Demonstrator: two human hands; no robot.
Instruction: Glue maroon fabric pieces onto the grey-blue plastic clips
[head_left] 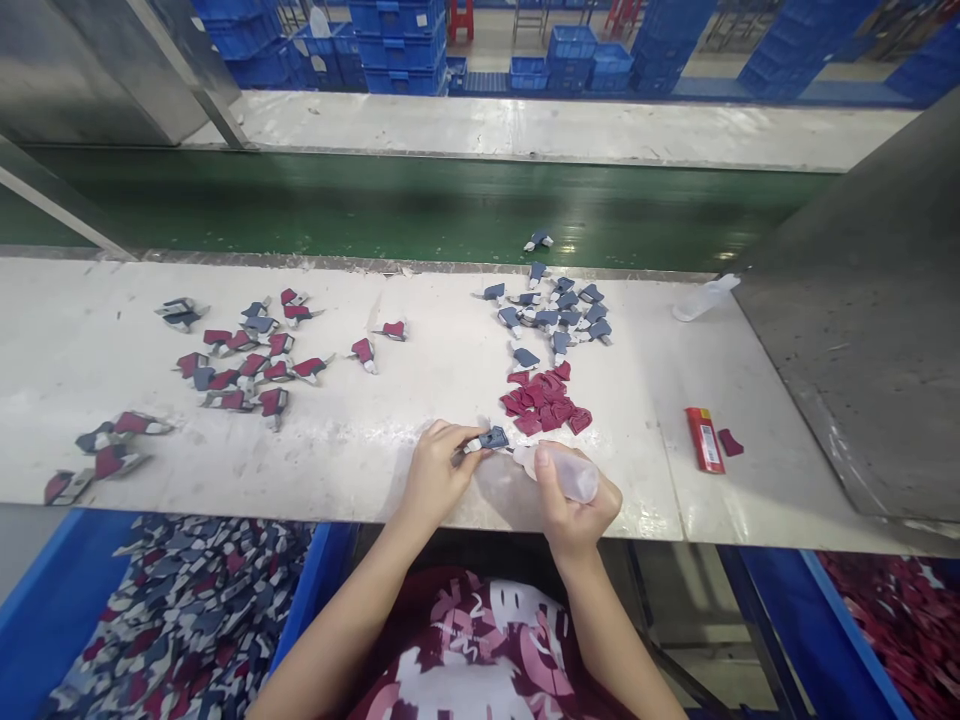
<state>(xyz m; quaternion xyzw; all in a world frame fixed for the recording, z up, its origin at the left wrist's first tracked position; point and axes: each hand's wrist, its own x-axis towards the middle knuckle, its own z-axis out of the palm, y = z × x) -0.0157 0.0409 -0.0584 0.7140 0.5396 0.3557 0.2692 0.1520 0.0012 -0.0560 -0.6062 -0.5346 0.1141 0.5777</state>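
My left hand (441,468) pinches a small grey-blue and white part (493,438) above the white worktop. A soft translucent bottle (574,474) is wrapped in the fingers of my right hand (576,510), its nozzle pointing left, close to the part. Whether the nozzle touches the part I cannot tell. Just beyond my hands lies a pile of loose dark red pieces (544,400). Behind that pile sit several grey-blue and white parts (551,318). To the left, several parts with red or blue faces (255,360) are spread over the worktop.
A second bottle (705,298) lies at the right, with a red box (705,440) and one red piece (731,442) nearer. Metal housings (877,300) flank the worktop (360,480). Behind runs a green belt (375,205). Blue bins (322,570) of parts stand below the front edge.
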